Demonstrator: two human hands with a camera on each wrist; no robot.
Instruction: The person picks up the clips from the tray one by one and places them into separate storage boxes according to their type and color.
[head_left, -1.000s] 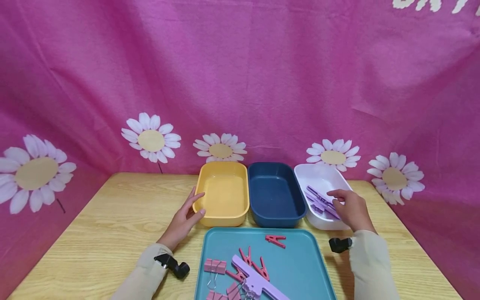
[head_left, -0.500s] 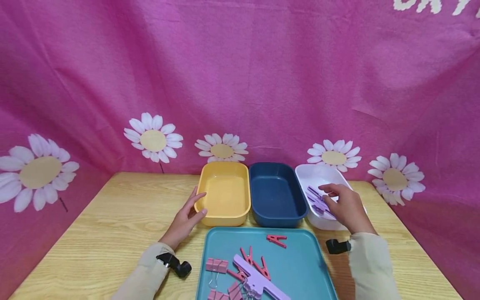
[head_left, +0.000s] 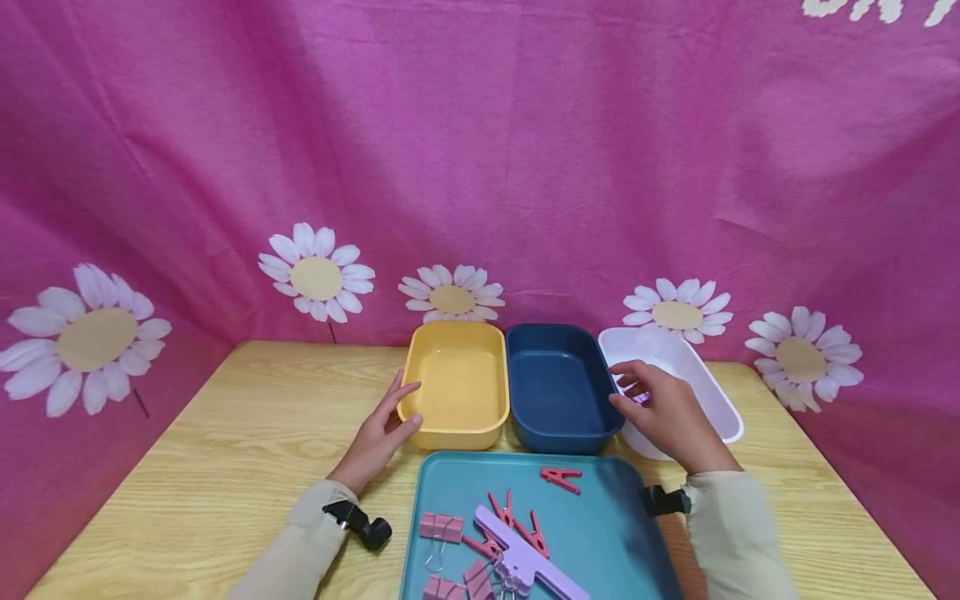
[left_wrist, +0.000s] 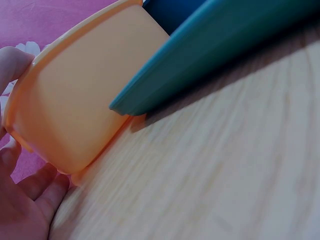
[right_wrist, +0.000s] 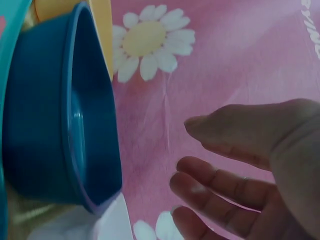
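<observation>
Three bins stand in a row: a yellow bin, a dark blue bin and a white bin. My left hand rests with straight fingers against the yellow bin's front left corner; in the left wrist view the thumb and fingers lie round that corner of the yellow bin. My right hand hovers over the white bin's left end, next to the blue bin's rim. The right wrist view shows its fingers relaxed and holding nothing, beside the blue bin. The hand hides most of the white bin's inside.
A teal tray lies in front of the bins on the wooden table. It holds a pink clothespin, more pink clothespins, pink binder clips and a long purple clip. A pink daisy cloth hangs behind.
My right hand has slid left across the white bin, off the purple pieces, to the bin's left end by the blue bin. The left hand has stayed at the yellow bin.
</observation>
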